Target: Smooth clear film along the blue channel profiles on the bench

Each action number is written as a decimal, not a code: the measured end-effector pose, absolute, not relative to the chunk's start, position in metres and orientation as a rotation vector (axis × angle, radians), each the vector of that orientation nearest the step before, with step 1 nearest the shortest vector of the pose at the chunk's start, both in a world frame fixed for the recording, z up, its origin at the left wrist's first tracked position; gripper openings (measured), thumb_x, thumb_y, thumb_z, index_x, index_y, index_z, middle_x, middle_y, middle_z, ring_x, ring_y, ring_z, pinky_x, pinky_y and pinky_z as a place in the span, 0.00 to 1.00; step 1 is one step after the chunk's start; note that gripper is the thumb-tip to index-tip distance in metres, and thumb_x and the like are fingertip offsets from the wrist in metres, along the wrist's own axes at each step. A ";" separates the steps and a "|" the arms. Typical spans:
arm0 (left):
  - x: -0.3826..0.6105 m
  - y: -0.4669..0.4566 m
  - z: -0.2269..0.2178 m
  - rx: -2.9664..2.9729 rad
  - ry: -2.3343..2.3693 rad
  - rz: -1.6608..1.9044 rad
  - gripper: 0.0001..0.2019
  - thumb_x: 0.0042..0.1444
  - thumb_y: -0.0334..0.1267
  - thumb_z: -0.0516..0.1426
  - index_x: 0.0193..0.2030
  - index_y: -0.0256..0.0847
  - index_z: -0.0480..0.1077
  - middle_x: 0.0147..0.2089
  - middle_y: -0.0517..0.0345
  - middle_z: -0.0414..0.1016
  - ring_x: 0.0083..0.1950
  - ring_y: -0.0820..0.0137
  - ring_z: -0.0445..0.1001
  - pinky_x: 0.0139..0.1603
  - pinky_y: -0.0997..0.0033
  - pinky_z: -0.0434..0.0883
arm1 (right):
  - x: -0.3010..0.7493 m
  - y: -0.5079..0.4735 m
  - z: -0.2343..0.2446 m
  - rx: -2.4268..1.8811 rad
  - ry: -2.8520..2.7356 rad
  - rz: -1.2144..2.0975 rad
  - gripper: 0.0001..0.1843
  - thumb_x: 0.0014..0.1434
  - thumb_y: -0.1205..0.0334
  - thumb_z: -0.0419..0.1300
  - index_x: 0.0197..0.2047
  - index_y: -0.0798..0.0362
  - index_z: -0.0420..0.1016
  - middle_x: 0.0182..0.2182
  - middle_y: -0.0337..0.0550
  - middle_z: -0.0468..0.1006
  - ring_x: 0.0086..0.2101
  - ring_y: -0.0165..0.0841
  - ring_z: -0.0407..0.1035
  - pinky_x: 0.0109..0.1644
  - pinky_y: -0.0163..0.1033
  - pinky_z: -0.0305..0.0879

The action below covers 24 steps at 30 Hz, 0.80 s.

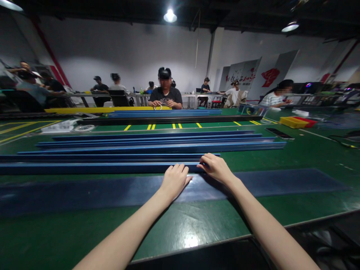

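Observation:
A long dark-blue channel rail (84,168) lies across the green table in front of me. My right hand (216,167) is closed at its right end, thumb and bent fingers pressed against it; the exact contact is partly hidden. Beside it, my left hand (174,180) reaches the near side of the same rail, palm down, fingertips at its edge and thumb stretched out to the right. Under both hands runs a flat, see-through bluish plastic strip (112,190), lying along the table. Just behind the front rail rests another blue rail (154,157).
More blue rails (157,147) lie farther back. Beyond them are a black rail (168,119) and a yellow rail (109,110). A phone (279,134) and a yellow tray (293,122) sit at right, a tape roll (84,128) at left. A person (165,95) sits opposite.

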State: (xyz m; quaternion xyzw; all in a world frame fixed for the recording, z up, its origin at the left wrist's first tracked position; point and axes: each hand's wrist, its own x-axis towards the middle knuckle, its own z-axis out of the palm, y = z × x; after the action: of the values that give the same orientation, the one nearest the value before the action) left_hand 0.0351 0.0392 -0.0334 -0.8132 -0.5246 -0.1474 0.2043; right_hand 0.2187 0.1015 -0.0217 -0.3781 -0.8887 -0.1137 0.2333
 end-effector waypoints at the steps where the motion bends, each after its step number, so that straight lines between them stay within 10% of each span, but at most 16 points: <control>1: 0.035 0.039 -0.033 -2.265 -1.465 -0.418 0.10 0.53 0.44 0.55 0.32 0.38 0.66 0.33 0.55 0.70 0.37 0.66 0.68 0.34 0.68 0.61 | 0.219 0.102 -0.022 -1.038 -2.440 -0.317 0.10 0.58 0.57 0.52 0.31 0.53 0.68 0.28 0.40 0.71 0.30 0.30 0.63 0.32 0.33 0.54; 24: 0.032 0.042 -0.035 -2.237 -1.353 -0.583 0.09 0.59 0.40 0.50 0.30 0.39 0.65 0.27 0.60 0.69 0.29 0.69 0.67 0.30 0.69 0.54 | 0.213 0.088 -0.011 -0.911 -2.469 -0.191 0.14 0.57 0.52 0.51 0.36 0.54 0.66 0.34 0.46 0.70 0.37 0.35 0.61 0.40 0.39 0.56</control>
State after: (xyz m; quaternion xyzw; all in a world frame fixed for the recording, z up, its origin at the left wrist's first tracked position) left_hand 0.0323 0.0419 -0.0347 -0.8128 -0.4917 -0.2119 0.2294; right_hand 0.2133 0.0880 -0.0109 -0.3344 -0.9063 -0.0703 0.2487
